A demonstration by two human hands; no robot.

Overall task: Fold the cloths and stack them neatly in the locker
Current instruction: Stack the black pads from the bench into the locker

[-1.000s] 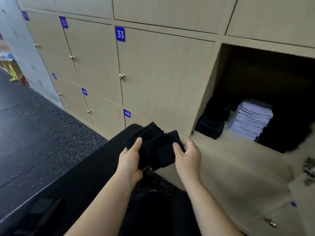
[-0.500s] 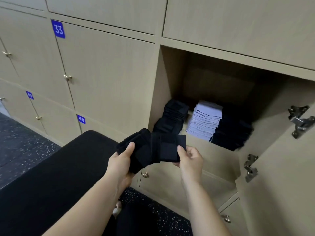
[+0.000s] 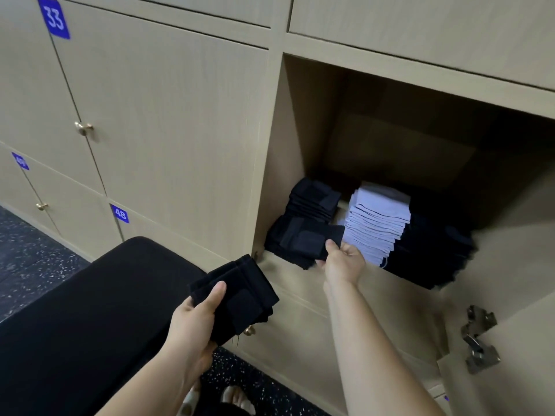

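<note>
Right hand (image 3: pixel 342 261) pinches a cloth (image 3: pixel 303 240) onto the locker's (image 3: pixel 303 121) 8 o'clock stack (image 3: pixel 280 250), left hand (image 3: pixel 195 313) grips a second cloth (image 3: pixel 240 291); sloppy release could unfold it.

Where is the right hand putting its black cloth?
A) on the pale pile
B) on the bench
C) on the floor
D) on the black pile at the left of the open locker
D: the right hand pinches the black cloth on top of the black pile at the left of the locker.
</note>
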